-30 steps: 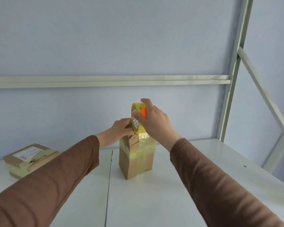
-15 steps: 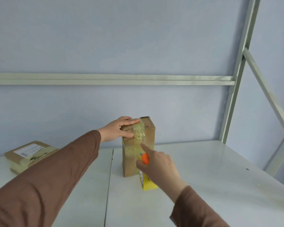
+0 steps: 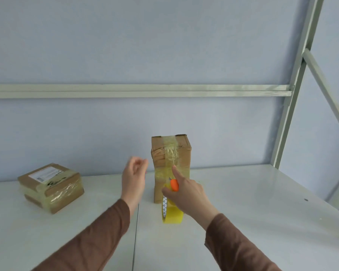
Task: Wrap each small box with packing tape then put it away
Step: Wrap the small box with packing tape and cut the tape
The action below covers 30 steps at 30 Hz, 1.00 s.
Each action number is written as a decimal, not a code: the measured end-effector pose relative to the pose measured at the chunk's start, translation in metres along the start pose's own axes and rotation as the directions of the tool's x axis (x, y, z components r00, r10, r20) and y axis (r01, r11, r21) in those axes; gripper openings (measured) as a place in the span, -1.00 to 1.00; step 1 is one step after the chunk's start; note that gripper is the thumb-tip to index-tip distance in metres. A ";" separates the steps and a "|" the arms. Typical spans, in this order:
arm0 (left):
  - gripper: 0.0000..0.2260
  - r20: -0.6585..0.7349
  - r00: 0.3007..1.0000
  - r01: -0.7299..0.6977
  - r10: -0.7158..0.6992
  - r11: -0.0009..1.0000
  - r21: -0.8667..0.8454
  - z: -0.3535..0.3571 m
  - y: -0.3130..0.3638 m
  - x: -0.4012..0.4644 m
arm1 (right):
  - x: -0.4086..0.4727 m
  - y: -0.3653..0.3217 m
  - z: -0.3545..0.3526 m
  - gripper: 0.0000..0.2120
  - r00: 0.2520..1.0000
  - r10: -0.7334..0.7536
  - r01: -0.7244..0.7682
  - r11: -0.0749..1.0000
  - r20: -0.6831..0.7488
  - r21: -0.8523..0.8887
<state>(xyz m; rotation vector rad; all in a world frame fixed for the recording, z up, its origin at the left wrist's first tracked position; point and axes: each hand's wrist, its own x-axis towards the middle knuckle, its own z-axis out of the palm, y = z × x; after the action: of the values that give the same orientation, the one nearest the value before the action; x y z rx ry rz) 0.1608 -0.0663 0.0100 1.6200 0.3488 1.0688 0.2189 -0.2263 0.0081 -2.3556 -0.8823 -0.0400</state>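
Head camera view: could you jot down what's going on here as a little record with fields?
Upright box: stands on the table, tape strip over its top and down its front
Right hand: holds the tape roll low by the box, forefinger on the taped front
Left hand: beside the box, off it, holding nothing
Flat box: taped, lying far left

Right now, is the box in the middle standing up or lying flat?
Standing up. The box rests on its small end on the table, taller than wide, with tape running over its top.
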 end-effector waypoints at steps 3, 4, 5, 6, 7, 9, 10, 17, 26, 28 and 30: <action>-0.48 0.340 0.829 0.462 -0.445 0.886 0.033 0.009 -0.004 -0.023 | -0.001 -0.001 0.000 -0.17 1.000 -0.023 0.023 1.000 -0.015 -0.006; -0.43 0.432 0.739 0.537 -0.517 0.839 0.084 0.011 -0.005 -0.024 | -0.001 -0.002 0.001 -0.17 0.999 -0.035 0.035 0.999 -0.016 -0.011; -0.40 0.500 0.663 0.588 -0.558 0.801 0.114 0.012 -0.004 -0.023 | -0.002 -0.002 0.002 -0.17 0.999 -0.045 0.045 0.999 -0.017 -0.014; -0.40 0.549 0.606 0.625 -0.576 0.771 0.119 0.013 -0.003 -0.021 | -0.002 -0.002 0.003 -0.18 0.998 -0.052 0.052 0.999 -0.018 -0.014; -0.41 0.575 0.575 0.648 -0.583 0.753 0.115 0.014 -0.001 -0.020 | -0.003 -0.001 0.002 -0.18 0.998 -0.059 0.058 0.998 -0.017 -0.013; -0.44 0.598 0.569 0.645 -0.565 0.757 0.102 0.016 0.000 -0.018 | -0.004 0.000 -0.004 -0.21 0.997 -0.077 0.077 0.997 -0.007 -0.010; -0.47 0.605 0.575 0.648 -0.551 0.758 0.076 0.017 -0.001 -0.018 | -0.004 0.002 -0.010 -0.23 0.996 -0.085 0.085 0.996 -0.017 -0.014; -0.76 0.546 0.630 0.646 -0.552 0.763 0.026 0.020 -0.005 -0.021 | 0.019 0.024 -0.063 -0.70 0.986 0.052 -0.030 0.990 -0.156 0.139; -0.76 0.580 0.634 0.591 -0.511 0.804 0.062 0.021 0.001 -0.018 | 0.043 0.018 -0.078 -0.87 0.927 -0.366 0.371 0.859 0.081 -0.354; -0.76 0.586 0.636 0.575 -0.502 0.815 0.074 0.022 0.002 -0.017 | 0.048 0.021 -0.076 -0.84 0.917 -0.382 0.397 0.843 0.115 -0.362; -0.77 0.583 0.643 0.572 -0.497 0.818 0.067 0.022 0.001 -0.017 | 0.054 0.023 -0.075 -0.83 0.897 -0.420 0.439 0.802 0.141 -0.404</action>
<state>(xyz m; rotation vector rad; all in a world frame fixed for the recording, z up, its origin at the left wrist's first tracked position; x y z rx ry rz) 0.1686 -0.0924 0.0040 1.4991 0.3119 0.1051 0.2876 -0.2502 0.0690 -2.4950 -1.5548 -0.4081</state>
